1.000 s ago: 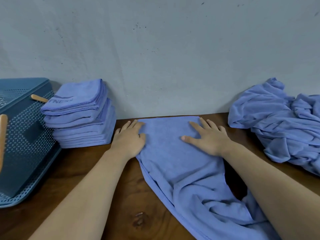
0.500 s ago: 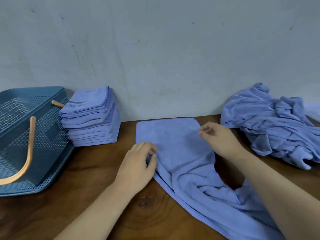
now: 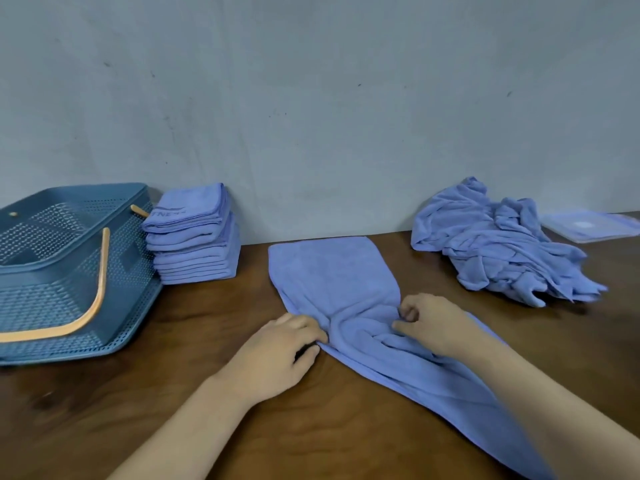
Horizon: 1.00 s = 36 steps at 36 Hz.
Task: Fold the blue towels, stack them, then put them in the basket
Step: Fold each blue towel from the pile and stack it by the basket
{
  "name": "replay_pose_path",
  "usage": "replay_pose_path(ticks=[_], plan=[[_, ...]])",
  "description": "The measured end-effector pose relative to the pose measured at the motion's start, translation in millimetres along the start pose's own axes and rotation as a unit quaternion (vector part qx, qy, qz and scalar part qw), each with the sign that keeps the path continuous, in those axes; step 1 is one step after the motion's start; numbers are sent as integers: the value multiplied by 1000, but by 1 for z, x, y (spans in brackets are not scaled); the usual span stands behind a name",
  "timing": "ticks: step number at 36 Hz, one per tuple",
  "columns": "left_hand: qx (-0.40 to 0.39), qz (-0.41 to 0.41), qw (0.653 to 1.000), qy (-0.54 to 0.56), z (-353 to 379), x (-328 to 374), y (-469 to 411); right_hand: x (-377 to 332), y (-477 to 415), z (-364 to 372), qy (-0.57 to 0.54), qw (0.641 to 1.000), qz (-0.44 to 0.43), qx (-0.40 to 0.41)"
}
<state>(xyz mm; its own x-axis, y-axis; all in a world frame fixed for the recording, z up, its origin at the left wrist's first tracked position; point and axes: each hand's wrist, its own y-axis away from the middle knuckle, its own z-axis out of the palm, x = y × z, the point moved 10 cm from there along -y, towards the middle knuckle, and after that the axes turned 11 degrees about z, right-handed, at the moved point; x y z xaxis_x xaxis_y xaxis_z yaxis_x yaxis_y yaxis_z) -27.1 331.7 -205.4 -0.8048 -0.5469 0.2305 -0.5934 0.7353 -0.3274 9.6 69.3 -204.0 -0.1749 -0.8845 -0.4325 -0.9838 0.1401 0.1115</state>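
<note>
My left hand (image 3: 277,355) is palm down with the fingers curled, pinching the left edge of the blue towel (image 3: 332,271). My right hand (image 3: 433,323) is knuckles up with the fingers curled, pinching the right edge. Both grips are about mid-length on the towel, and the cloth is bunched into folds between them. Both forearms come in from the near edge, the right one lying over the towel's trailing part.

The towel's far end lies flat at the middle of the table's (image 3: 207,323) far edge, by the wall (image 3: 311,98). The rest runs off toward the near right corner.

The stack of folded towels (image 3: 194,244) is at the far edge on the left, just beside the basket (image 3: 69,271), which sits at the left edge with its orange handle (image 3: 93,299) lying down inside. The pile of unfolded towels (image 3: 502,251) is at the far edge on the right, with a flat clear packet (image 3: 588,226) behind it. Nothing lies between my hands and the stack.

A second ago both palms lay flat on the towel's far end. Half a second ago the left was pinching the left edge and the right was curled by the far right corner. Now both have slid back toward me along the edges. The stack, basket and pile are unmoved.
</note>
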Motion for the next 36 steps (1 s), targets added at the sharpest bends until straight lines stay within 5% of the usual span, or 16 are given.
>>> replay_pose_path(ticks=[9,15,19,23,27,30,36], plan=[[4,-23,1000,16,-21,-42,26,20,-2,-18,-117,987,93,-56],[80,-114,990,-32,-39,-82,53,28,18,-19,-47,990,100,-88],[87,-81,992,-33,-38,-36,32,32,26,-15,-36,988,106,-103],[33,-55,997,37,-12,12,22,22,57,0,-70,965,113,-224],[38,-178,983,30,1,16,27,7,85,14,-86,939,100,-318],[68,-281,957,22,4,23,28,5,78,15,-63,954,100,-277],[-87,-295,952,-7,33,43,20,2,60,16,-46,986,65,-147]])
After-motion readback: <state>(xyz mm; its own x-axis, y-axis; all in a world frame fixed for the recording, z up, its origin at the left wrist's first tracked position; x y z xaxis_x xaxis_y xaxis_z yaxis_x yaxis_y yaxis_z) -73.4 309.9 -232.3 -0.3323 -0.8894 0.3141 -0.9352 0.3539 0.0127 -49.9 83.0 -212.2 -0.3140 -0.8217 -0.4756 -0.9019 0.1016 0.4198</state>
